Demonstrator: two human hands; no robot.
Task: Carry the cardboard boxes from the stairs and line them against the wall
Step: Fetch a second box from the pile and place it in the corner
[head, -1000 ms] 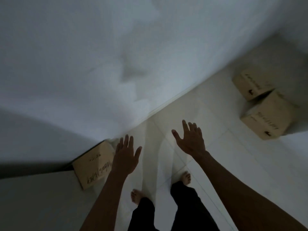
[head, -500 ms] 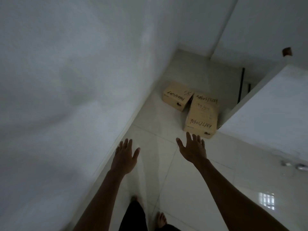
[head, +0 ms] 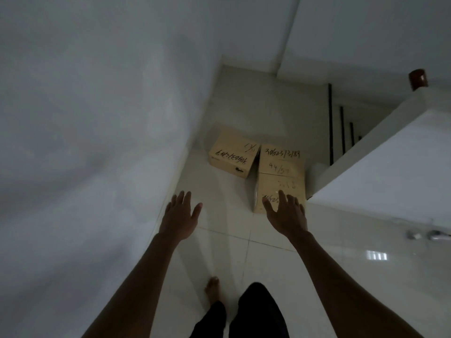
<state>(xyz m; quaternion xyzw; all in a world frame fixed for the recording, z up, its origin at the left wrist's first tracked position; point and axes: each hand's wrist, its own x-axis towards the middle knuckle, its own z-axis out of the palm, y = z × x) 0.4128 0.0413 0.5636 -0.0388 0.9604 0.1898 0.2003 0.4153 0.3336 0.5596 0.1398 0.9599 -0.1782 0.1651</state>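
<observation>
Three tan cardboard boxes with black handwritten numbers sit on the white tiled floor ahead. One box (head: 231, 156) lies at the left, near the white wall (head: 97, 142). A second box (head: 281, 159) stands beside it on the right, and a third box (head: 275, 189) lies just in front of that one. My left hand (head: 180, 215) is stretched forward over bare floor, fingers spread, holding nothing. My right hand (head: 286, 215) is also spread and empty, and it overlaps the near edge of the third box in view; contact cannot be told.
A white half-wall (head: 378, 167) rises at the right, with a dark stair railing (head: 341, 128) and the stairwell behind it. A metal door handle (head: 436, 235) shows at the far right. My bare foot (head: 212, 289) and dark trouser legs stand on the glossy tiles (head: 268, 264).
My view has swung away from the wall and a single box at the left, round towards the boxes by the stairs. They now look closer. Both hands stay spread and empty.
</observation>
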